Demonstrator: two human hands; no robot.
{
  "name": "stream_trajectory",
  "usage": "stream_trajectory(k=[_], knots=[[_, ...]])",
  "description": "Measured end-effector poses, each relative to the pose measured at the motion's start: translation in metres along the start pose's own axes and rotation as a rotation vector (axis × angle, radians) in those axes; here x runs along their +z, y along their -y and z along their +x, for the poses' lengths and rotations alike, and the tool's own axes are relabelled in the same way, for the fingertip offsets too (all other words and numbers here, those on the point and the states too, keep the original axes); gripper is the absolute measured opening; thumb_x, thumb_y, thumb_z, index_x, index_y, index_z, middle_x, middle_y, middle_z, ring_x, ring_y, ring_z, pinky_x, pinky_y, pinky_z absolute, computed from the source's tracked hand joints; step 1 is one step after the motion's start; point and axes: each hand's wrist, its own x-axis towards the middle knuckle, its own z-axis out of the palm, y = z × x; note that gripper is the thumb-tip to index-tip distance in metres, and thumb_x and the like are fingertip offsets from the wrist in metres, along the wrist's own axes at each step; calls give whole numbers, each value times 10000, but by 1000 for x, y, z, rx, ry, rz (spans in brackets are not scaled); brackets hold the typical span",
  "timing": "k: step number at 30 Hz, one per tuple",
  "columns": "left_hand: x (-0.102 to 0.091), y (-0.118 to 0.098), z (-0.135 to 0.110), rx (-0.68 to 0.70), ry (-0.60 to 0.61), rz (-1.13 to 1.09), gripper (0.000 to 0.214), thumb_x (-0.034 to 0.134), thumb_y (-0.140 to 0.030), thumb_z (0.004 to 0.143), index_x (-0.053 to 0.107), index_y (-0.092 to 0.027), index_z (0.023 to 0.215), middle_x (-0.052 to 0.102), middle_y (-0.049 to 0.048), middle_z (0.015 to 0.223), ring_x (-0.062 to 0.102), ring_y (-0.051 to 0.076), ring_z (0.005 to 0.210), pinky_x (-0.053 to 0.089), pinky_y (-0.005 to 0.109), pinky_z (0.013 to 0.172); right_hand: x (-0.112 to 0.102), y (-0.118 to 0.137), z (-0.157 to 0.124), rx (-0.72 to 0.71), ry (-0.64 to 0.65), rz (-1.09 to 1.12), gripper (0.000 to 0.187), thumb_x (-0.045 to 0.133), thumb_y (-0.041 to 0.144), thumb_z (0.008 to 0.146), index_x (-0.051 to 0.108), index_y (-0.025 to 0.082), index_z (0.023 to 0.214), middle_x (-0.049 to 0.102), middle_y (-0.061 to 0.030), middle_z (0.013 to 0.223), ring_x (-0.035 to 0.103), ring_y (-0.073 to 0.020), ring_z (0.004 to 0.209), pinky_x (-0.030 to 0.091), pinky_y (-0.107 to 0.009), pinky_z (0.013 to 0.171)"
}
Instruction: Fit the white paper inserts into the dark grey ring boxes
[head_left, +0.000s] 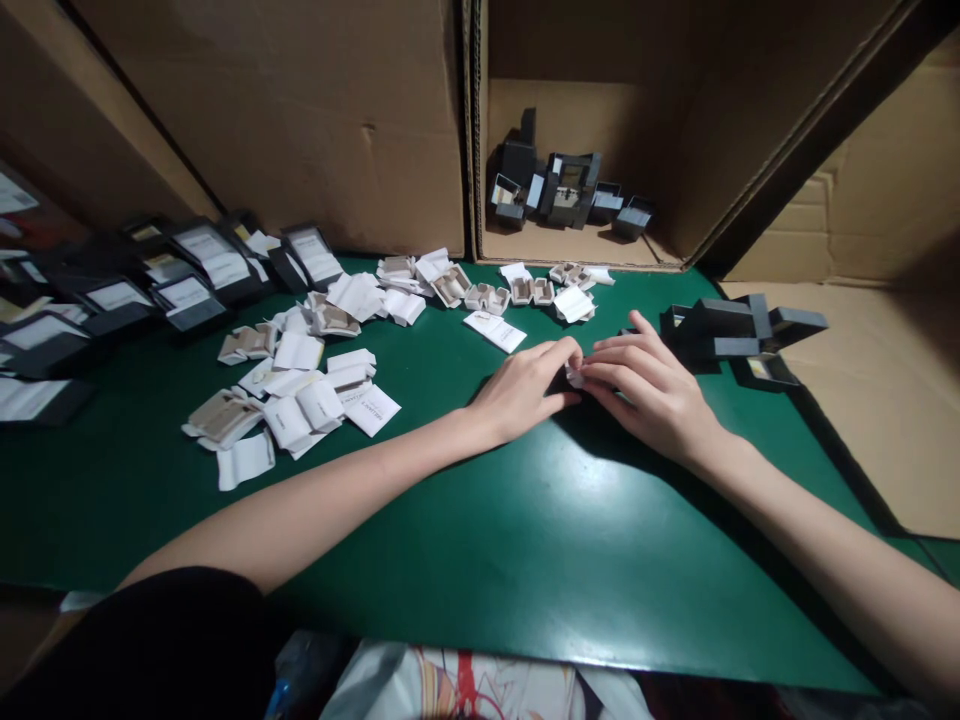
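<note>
A small white piece [574, 377], perhaps folded paper or card, sits between my hands just above the green table. My left hand [525, 392] pinches it, thumb and forefinger curled toward it. From the other side my right hand [651, 388] meets it with its fingertips, the fingers bent and partly spread. Most of the piece is hidden by the fingers. Beyond my left hand lies a flat white card [495, 331] with small print. Open black boxes [720, 322] stand just past my right hand.
Folded white card inserts [300, 412] are heaped on the green table [480, 560] at left and along the back. Many black boxes [202, 255] with white cards crowd the far left. A large cardboard carton [600, 110] at the back holds several black boxes [571, 190].
</note>
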Motion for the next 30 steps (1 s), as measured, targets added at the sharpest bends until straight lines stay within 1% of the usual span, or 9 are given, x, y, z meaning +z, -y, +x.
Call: stream_trajectory(k=[3,7,9,12,15,20,25,28,30], knots=[[-3,3,4,11,-36,-97,222,681,-123,763,549,-169,935,641,10,948,616,157,878,487,277,795,-3,-3,-4,30,-35,15,270,606,125,829,571,199,1087,639,-120,1073,602,-238,1033,497,-497,946],[-6,3,2,68,-64,-240,195,654,-121,781,591,-167,960,641,50,1097,601,172,1043,486,310,917,-7,-12,-9,54,-45,37,291,629,147,815,579,221,1093,646,-121,1100,624,-245,995,535,-412,794],[-6,1,-1,64,-61,-305,185,656,-151,790,603,-167,967,625,69,1155,590,178,1087,514,309,906,-6,-14,-9,33,-29,59,293,629,150,818,584,235,1095,659,-106,1093,631,-245,998,529,-408,790],[-7,-2,-4,55,-55,-340,142,664,-176,789,611,-159,919,621,81,1163,597,174,1074,565,274,815,-4,-11,-8,8,-7,136,324,613,123,821,584,243,1121,661,-100,1098,628,-236,1021,536,-396,796],[-7,-3,-5,87,-58,-274,116,662,-185,795,617,-163,899,629,84,1163,597,181,1073,582,272,776,-3,-8,-7,21,1,216,350,599,106,822,581,241,1145,649,-111,1108,630,-224,1008,548,-382,788],[-8,-3,-4,145,-69,-208,118,657,-193,805,628,-170,917,646,88,1147,594,199,1088,584,314,810,-6,-9,-7,9,34,247,345,643,204,814,581,229,1153,644,-122,1109,625,-242,1017,550,-398,805],[-7,-5,-3,70,-45,-332,145,666,-156,787,576,-161,900,632,73,1152,608,178,1057,595,289,806,-8,-10,-3,-10,48,192,282,618,155,829,586,224,1100,647,-118,1064,624,-217,964,549,-371,767],[-4,-6,-2,9,-68,-459,251,698,-146,761,501,-156,916,637,67,1078,631,180,1032,598,307,832,-7,-10,-2,-10,68,178,241,623,147,825,597,209,1056,647,-123,1054,621,-211,962,547,-355,766],[-2,-6,-2,-26,-88,-520,332,722,-138,738,453,-165,931,627,68,1066,623,204,1070,603,326,833,-7,-9,-2,1,73,180,211,623,156,828,608,211,1031,650,-118,1055,625,-208,961,547,-347,766]])
